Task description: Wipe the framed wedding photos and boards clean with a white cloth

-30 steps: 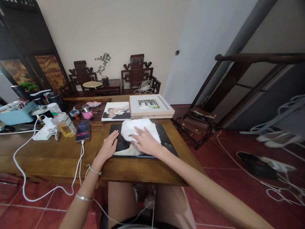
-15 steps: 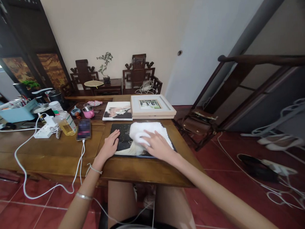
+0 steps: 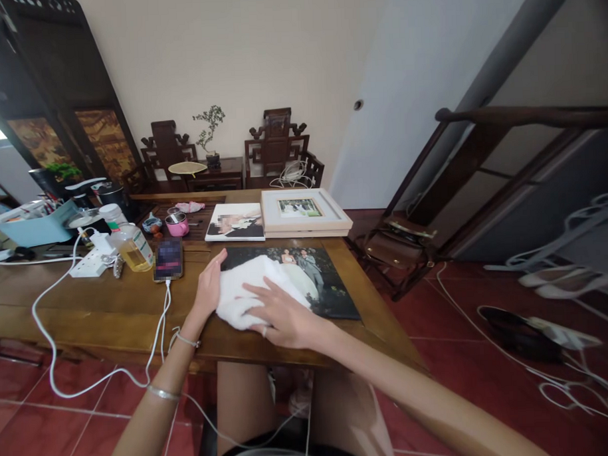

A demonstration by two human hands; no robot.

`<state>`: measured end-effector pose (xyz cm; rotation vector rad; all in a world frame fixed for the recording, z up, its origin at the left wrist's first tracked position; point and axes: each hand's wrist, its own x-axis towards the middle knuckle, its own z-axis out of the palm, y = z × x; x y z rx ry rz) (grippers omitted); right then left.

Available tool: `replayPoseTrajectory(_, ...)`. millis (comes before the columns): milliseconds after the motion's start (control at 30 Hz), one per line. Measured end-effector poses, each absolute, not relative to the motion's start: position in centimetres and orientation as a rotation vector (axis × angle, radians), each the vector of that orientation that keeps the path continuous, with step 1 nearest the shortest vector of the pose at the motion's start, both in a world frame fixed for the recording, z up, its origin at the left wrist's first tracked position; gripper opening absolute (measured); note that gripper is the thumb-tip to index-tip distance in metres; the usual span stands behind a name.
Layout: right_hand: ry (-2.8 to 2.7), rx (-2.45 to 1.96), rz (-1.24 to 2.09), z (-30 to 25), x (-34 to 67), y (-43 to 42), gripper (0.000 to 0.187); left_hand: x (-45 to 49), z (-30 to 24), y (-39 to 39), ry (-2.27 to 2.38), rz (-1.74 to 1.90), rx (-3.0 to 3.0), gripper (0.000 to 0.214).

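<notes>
A dark photo panel (image 3: 336,287) of a couple in wedding clothes lies flat near the table's front edge. A white towel (image 3: 260,276) covers its left part and hangs over its near edge. My right hand (image 3: 284,315) presses on the towel from above, fingers spread and sunk into its folds, gripping it against the panel. At the panel's left edge my left hand (image 3: 209,284) rests on its side, fingers stretched out, beside the towel. The panel's left edge is mostly hidden by hand and towel.
Behind the panel lie a white-edged photo print (image 3: 234,222) and a framed picture (image 3: 306,218). To the left are a phone (image 3: 168,259) on a cable, a bottle (image 3: 135,247), a power strip (image 3: 88,263) and a pink cup (image 3: 177,224). A wooden chair (image 3: 490,135) stands right.
My right hand has slid the towel from the panel's right side to its left, uncovering the couple. My left hand has shifted slightly left and turned onto its side.
</notes>
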<state>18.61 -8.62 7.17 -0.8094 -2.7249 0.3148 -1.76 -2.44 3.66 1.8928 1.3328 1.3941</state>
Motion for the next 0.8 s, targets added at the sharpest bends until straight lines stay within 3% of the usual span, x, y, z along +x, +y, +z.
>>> replayPoseTrajectory(200,-2.593,-1.017,0.291,6.6,24.1,-11.2,0.027,-1.2,3.4,-2.7,1.380,1.184,2.178,0.041)
replayPoseTrajectory(433,-2.299,-1.508,0.200,5.9,24.5,-4.5,0.037,-1.1,2.6,-2.5,1.326,1.055,2.319,0.038)
replayPoseTrajectory(633,-2.305,-1.416,0.337,7.5,16.7,2.9,0.043,-1.2,2.7,-2.5,1.329,1.052,2.323,0.036)
replayPoseTrajectory(800,-2.365,-1.283,0.415,8.0,12.8,4.1,0.042,-1.4,2.6,-2.4,1.331,1.030,2.325,0.034)
